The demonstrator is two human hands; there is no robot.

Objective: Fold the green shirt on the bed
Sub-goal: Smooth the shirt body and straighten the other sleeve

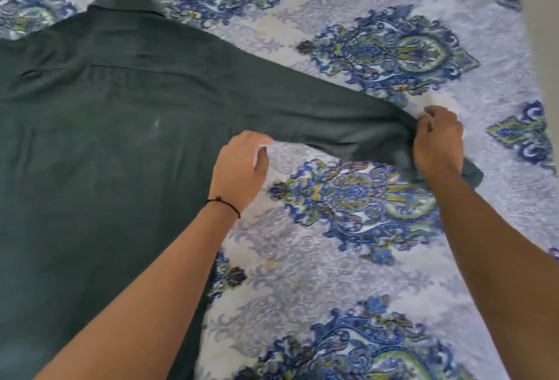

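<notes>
Single head-worn view; steeply downward, close over the bed (348, 243)

bed (348, 274): blue-and-white patterned cover | lying on it: green shirt (99, 137), spread flat, collar away

Both bare forearms reach forward from the lower edge; the left hand (240, 168) is curled, back upward, thumb tucked toward bent fingers in a pinch, a thin dark cord bracelet (225, 202) round its wrist; the right hand (438, 140) lies further out, knuckles up, fingers bunched closed in a grip.
</notes>
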